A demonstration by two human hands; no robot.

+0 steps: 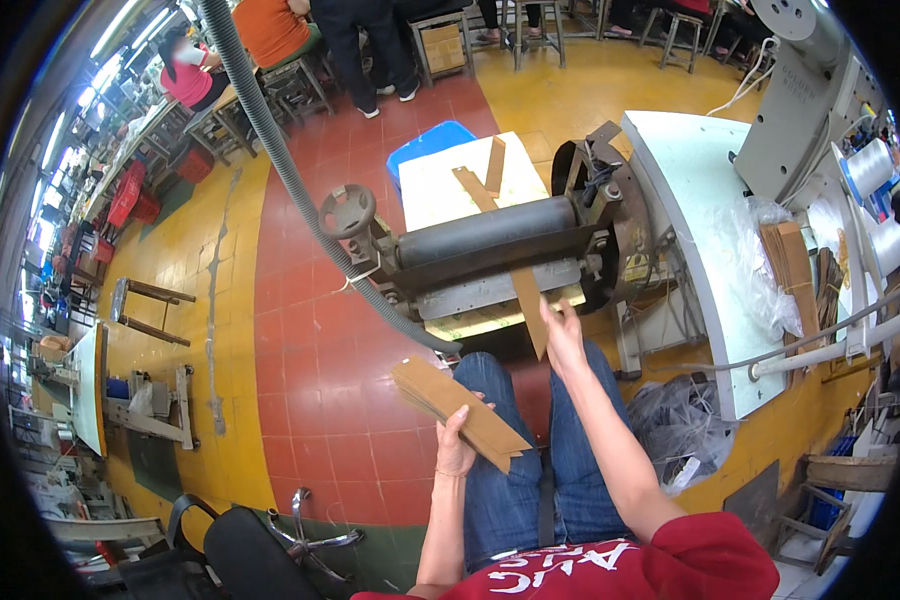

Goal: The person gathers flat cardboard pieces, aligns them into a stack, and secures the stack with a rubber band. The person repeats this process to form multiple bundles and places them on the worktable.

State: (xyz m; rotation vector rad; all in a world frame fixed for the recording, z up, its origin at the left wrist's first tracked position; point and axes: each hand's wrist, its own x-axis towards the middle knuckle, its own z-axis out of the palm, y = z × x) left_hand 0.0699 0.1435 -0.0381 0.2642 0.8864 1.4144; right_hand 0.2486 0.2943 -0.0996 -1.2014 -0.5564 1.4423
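My left hand (457, 447) grips a stack of flat brown strips (470, 420) above my lap, thumb on top. With my right hand (562, 338) I hold the near end of a single brown strip (529, 300), fingers closed on its edge. That strip lies across the metal feed plate of a roller machine (490, 236) and runs toward its dark roller. Beyond the roller, another strip (474, 187) sticks out onto a pale board (422, 187), and a loose strip (495, 165) lies there too. Whether the held strip is between the rollers is hidden.
A handwheel (347, 212) and a grey corrugated hose (270, 130) stand left of the rollers. On the right is a pale table (685, 190) with more brown strips (792, 270) and thread spools (867, 165). A blue bin (433, 139) is behind the board; people sit farther back.
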